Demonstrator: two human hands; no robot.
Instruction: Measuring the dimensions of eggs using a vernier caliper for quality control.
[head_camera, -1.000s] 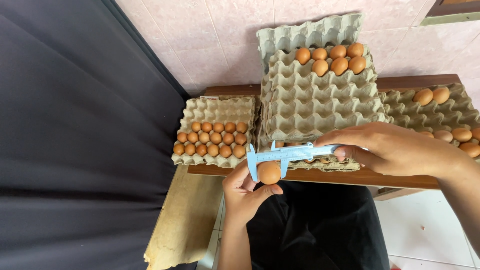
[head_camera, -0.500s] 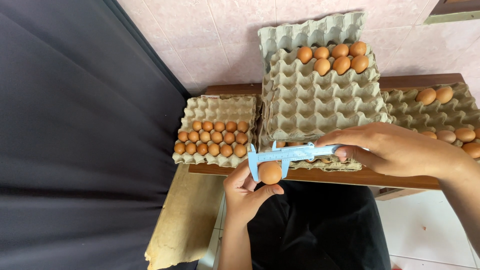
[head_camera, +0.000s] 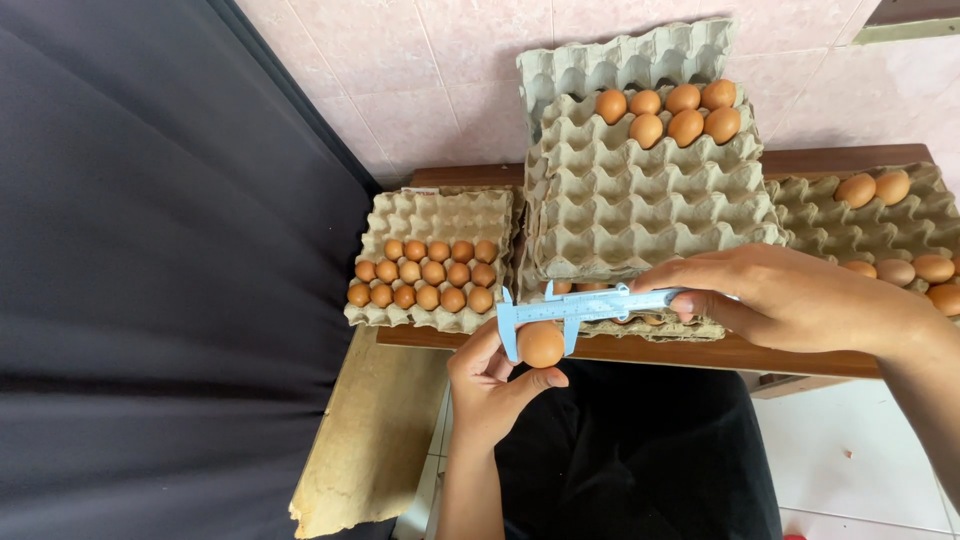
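Note:
My left hand (head_camera: 490, 385) holds a brown egg (head_camera: 541, 343) upright between thumb and fingertips, just in front of the table's edge. My right hand (head_camera: 790, 298) grips a light blue plastic caliper (head_camera: 590, 306) by its beam. The caliper's two jaws sit on either side of the egg and touch it. Behind the caliper rises a stack of grey cardboard egg trays (head_camera: 650, 205), with several brown eggs (head_camera: 672, 112) in the far rows of the top tray.
A single tray (head_camera: 432, 220) at the left holds several smaller brown eggs. Another tray stack (head_camera: 880, 230) at the right carries a few eggs. The wooden table (head_camera: 640, 352) stands against a pink tiled wall. A dark curtain (head_camera: 150, 270) hangs at left, above a cardboard sheet (head_camera: 375, 440).

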